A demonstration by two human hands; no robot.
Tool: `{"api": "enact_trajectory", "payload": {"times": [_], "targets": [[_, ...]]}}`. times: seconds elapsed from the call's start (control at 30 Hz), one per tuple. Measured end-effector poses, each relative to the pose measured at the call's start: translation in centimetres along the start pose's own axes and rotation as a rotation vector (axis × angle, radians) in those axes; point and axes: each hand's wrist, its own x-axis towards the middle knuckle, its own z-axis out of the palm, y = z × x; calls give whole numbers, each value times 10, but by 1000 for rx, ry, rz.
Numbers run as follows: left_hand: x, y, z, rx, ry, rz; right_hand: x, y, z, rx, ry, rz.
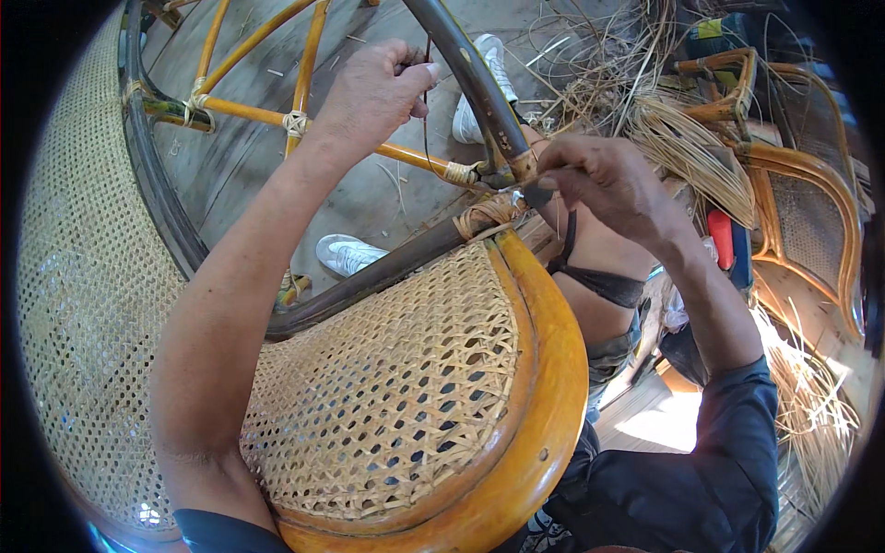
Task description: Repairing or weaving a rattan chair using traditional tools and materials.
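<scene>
My left hand (383,88) is closed in a pinch on a thin dark-brown cane strand (427,143), raised above the chair frame. The strand hangs below the fingers and curves towards a frame joint. My right hand (604,184) is at that joint, thumb and fingers pinched beside the end of a dark pole (475,78); what they hold, if anything, is hidden. Pale cane binding (487,217) wraps the joint next to it. Nearer me lies a woven cane panel (396,369) with an orange-brown curved rim (548,369).
A larger woven panel (83,304) edged by a dark pole curves along the left. Orange poles (244,112) with bound joints cross beyond my left arm. Loose cane strips (691,152) heap at the far right, near another rattan chair (811,203). White shoes (350,253) stand on the floor.
</scene>
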Motion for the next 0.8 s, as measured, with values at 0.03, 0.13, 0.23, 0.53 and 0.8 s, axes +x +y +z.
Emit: {"api": "enact_trajectory", "payload": {"times": [0.03,0.13,0.23,0.53,0.8], "targets": [[0,0,0,-4,4,-2,0,-3,-2,-4,-4,-1],[0,0,-1,29,-1,-3,0,-13,-11,-108,-77,-157],[0,-1,-1,3,9,-1,-1,-18,-14,-245,-67,-141],[0,0,1,1,80,52,-61,20,35,-446,234,-310],[-1,-2,-2,10,10,-22,-81,65,101,-3,484,-300]]}}
